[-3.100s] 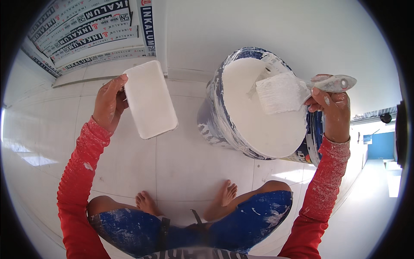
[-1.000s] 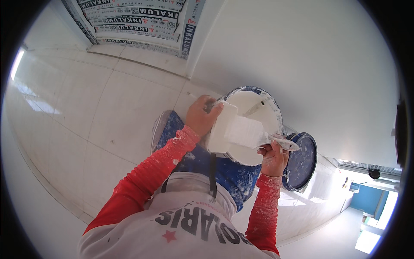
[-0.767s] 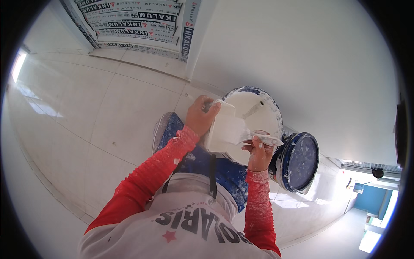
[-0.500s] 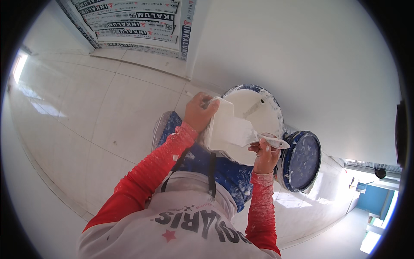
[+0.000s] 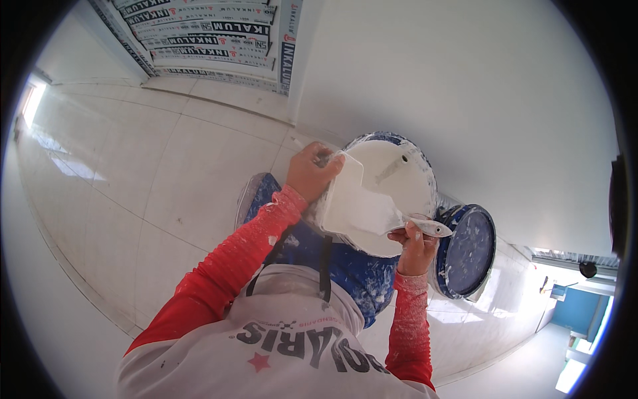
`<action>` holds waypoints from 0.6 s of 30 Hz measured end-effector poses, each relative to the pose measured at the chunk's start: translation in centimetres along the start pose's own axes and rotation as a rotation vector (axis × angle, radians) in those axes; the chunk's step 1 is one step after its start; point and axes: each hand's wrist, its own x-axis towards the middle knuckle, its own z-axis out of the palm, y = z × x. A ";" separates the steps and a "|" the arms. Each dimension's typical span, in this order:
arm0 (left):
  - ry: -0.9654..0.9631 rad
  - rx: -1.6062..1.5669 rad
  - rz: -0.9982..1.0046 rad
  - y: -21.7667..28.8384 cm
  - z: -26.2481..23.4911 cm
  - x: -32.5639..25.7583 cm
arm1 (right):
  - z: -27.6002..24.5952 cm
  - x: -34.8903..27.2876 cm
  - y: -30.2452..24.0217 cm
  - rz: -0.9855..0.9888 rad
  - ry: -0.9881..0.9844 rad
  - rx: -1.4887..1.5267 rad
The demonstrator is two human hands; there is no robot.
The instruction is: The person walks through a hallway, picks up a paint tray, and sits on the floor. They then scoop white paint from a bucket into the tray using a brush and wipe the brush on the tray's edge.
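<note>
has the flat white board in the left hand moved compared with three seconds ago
Yes. The left hand has carried the white board rightward over the open bucket, where the right hand works a putty knife; earlier it was left of the bucket.

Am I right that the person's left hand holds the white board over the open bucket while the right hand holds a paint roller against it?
Not quite: in the head view the right hand holds a putty knife, not a roller. The left hand does hold the white board over the open bucket.

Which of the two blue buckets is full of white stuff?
The bigger bucket, right under the hands and the white board, is full of white paste. The smaller blue bucket to its right shows a dark blue inside with only white smears.
</note>
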 end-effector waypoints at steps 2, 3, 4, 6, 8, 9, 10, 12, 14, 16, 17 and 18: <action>-0.006 -0.010 -0.002 0.1 0.0 0.1 | -0.6 -0.1 -0.2 0.005 0.015 0.010; -0.001 -0.022 0.009 0.1 0.0 0.1 | -1.0 -0.2 -0.3 0.010 0.022 0.017; 0.003 -0.032 0.020 0.1 0.0 0.1 | -1.4 -0.1 -0.4 0.013 0.034 0.025; 0.000 -0.052 0.026 0.1 -0.1 0.1 | -2.5 -0.1 -0.7 -0.006 0.035 -0.015; -0.010 -0.075 0.016 0.0 -0.2 0.1 | -3.6 0.3 -1.3 -0.029 0.020 -0.102; -0.014 -0.074 0.005 0.0 -0.3 0.1 | -4.2 0.5 -1.6 -0.042 0.000 -0.170; -0.015 -0.072 -0.007 0.0 -0.3 0.1 | -4.6 0.8 -2.0 -0.039 -0.004 -0.249; -0.018 -0.076 -0.024 -0.1 -0.4 0.1 | -5.1 1.0 -2.7 -0.094 -0.149 -0.264; -0.016 -0.096 -0.013 -0.3 -0.3 0.2 | -5.1 1.0 -3.3 -0.080 -0.226 -0.313; 0.009 -0.064 0.047 -0.5 -0.1 0.3 | -4.8 0.9 -4.0 -0.030 -0.267 -0.389; 0.029 -0.050 0.086 -0.6 -0.1 0.5 | -4.5 0.9 -4.1 -0.036 -0.258 -0.395; 0.009 -0.067 0.059 -0.7 -0.1 0.5 | -4.2 0.7 -4.3 -0.057 -0.260 -0.404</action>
